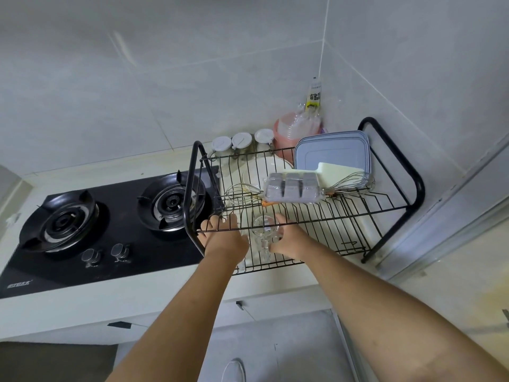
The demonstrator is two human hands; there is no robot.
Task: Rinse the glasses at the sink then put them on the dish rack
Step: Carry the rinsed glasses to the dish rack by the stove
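A clear glass (261,230) sits low in the front of the black wire dish rack (385,208), under the rack's upper tier. My right hand (289,238) is wrapped around the glass from the right, with fingers on its far side and the thumb near its base. My left hand (224,235) reaches in just left of the glass, palm down and fingers spread behind the rack's front wire, with nothing visible in it. The wires partly hide both hands' fingertips.
On the rack's upper tier lie two wire whisks (242,193), a grey ice tray (292,187), a white scraper and blue-grey lids (330,150). White plates stand behind. Jars (241,142) and pink containers line the wall. A black two-burner gas stove (110,216) sits left.
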